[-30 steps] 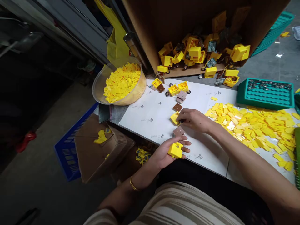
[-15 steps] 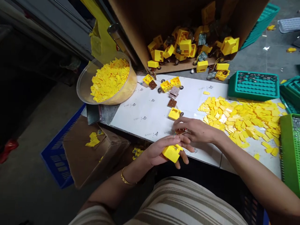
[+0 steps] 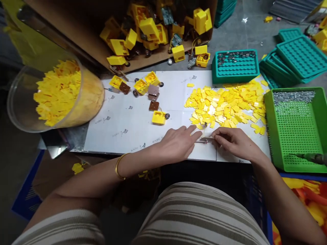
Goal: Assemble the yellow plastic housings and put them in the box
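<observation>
My right hand (image 3: 233, 143) pinches the right end of a thin circuit board (image 3: 209, 139), seen almost edge-on with a small metal part below it. My left hand (image 3: 176, 144) is palm down with its fingers curled at the board's left end; what lies under them is hidden. Left of the loose yellow pieces (image 3: 230, 105) and beyond my left hand stands a yellow plastic housing (image 3: 158, 117), wired to a small round speaker (image 3: 167, 116) and a brown circuit board (image 3: 153, 105). More open housings (image 3: 141, 87) with boards lie farther back.
A tub (image 3: 92, 92) of yellow pieces stands left. Behind is a cardboard box (image 3: 143, 64) of housings. A teal tray (image 3: 236, 76) holds small round metal parts. At right, a green basket (image 3: 288, 136) contains screws and a screwdriver-like tool (image 3: 313, 158).
The view has swung right. Both hands have moved right along the table, near the yellow pieces. My left hand has turned palm down, and the yellow housing it held is out of sight.
</observation>
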Motion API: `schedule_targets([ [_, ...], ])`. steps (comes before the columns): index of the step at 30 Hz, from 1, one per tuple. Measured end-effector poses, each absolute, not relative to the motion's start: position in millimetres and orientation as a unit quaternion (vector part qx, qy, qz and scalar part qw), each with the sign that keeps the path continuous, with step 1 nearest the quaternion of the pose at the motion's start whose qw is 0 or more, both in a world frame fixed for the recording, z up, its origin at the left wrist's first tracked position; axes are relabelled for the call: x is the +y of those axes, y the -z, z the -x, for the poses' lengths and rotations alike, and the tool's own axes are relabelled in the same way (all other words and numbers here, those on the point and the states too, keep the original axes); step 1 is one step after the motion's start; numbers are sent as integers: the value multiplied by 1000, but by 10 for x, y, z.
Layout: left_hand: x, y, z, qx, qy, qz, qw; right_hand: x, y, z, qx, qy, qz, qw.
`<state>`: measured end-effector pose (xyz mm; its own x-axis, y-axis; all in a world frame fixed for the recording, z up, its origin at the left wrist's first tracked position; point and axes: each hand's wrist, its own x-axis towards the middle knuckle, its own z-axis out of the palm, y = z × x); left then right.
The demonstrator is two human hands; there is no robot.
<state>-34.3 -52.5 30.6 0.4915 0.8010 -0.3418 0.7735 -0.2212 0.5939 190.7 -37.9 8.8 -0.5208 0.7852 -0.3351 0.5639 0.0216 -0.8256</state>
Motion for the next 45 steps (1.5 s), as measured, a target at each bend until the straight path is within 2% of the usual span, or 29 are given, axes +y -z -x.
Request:
schedule_targets([
  [4, -568, -316, 379, 479, 116, -828, 268, -390, -83, -1948, -741, -389, 532, 127],
  [7, -643, -328, 534, 476, 137, -831, 252, -370, -54, -1872, -777, -332, 521, 122],
  [10, -718, -302, 684, 474, 104, -830, 275, -358, -1, -1781, -800, -326, 499, 74],
  [13, -749, -239, 749, 478, 60, -823, 300, -353, 20, -1760, -802, -320, 498, 84],
  [16, -724, -184, 730, 495, 29, -805, 324, -345, -14, -1805, -781, -383, 482, 105],
  [19, -666, -182, 666, 509, 57, -779, 362, -348, -46, -1831, -742, -446, 495, 68],
  [22, -610, -231, 597, 511, 109, -763, 380, -390, -31, -1808, -745, -393, 538, 48],
  [25, -572, -283, 558, 511, 134, -749, 399, -461, 17, -1786, -752, -334, 559, 99],
  [29, -544, -294, 563, 511, 118, -739, 424, -517, 68, -1769, -758, -346, 537, 132],
  [40, -473, -210, 636, 501, 63, -694, 513, -393, 28, -1687, -790, -279, 544, 44],
  [43, -468, -228, 648, 499, 57, -675, 540, -342, 46, -1718, -778, -306, 544, 79],
  [45, -478, -231, 649, 486, 45, -676, 552, -293, 20, -1722, -751, -349, 543, 141],
])
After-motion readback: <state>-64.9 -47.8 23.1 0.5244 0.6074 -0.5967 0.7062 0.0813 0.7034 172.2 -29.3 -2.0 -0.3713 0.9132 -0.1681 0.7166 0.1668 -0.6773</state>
